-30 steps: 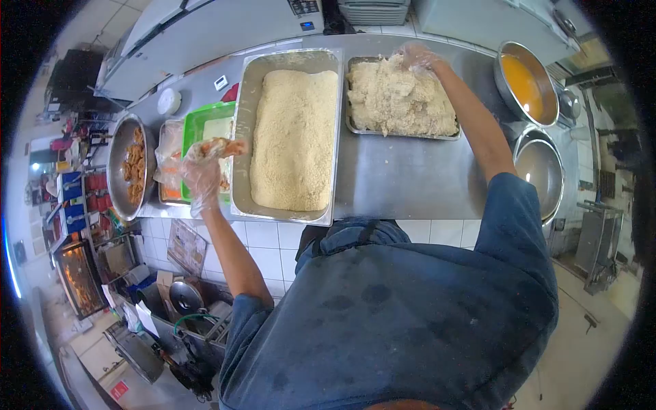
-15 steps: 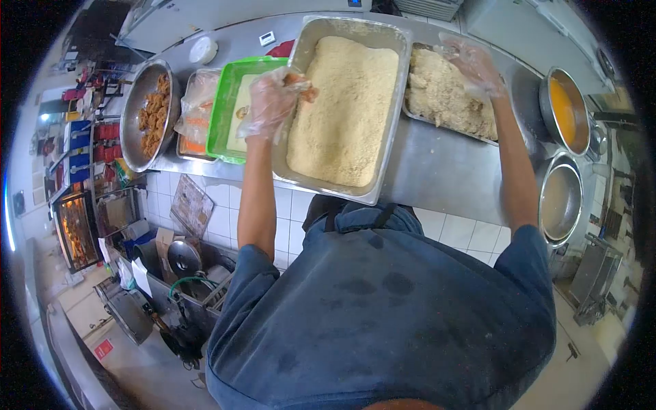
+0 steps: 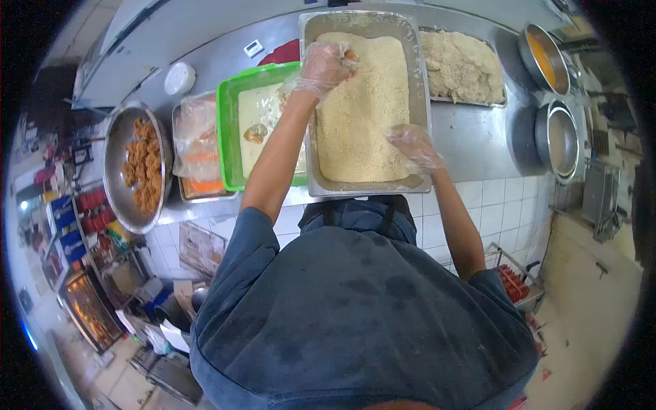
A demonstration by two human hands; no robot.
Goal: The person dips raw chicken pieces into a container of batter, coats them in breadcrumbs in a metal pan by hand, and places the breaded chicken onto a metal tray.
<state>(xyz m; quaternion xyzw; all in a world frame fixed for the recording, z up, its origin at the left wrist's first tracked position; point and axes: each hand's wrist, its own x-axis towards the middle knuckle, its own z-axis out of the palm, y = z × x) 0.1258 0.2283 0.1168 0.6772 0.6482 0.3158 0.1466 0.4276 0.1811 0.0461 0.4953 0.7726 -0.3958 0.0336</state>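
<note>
My left hand [image 3: 324, 68], in a clear plastic glove, is closed around a piece of wet, orange-pink raw meat [image 3: 351, 59], over the far left part of a deep steel pan. Pale breading flour [image 3: 365, 113] fills the pan [image 3: 425, 75]. My right hand [image 3: 415, 146], also gloved, is low at the pan's right side, its fingers stretched out and touching the flour. Left of the pan stands a green tub [image 3: 227, 137] of white liquid, with a brownish piece [image 3: 256, 132] at the surface.
Flour-coated pieces [image 3: 461, 65] lie heaped on a tray at right. Bowls of orange liquid [image 3: 543, 60] and cloudy liquid [image 3: 562, 140] stand beyond. A steel bowl of browned pieces [image 3: 143, 164], bagged orange-pink food [image 3: 198, 140], a white round container [image 3: 180, 78] and a small timer [image 3: 253, 48] are at left.
My left hand has moved right, from above the green tub to the flour pan, still holding the meat. My right hand has come from the coated pieces to the flour.
</note>
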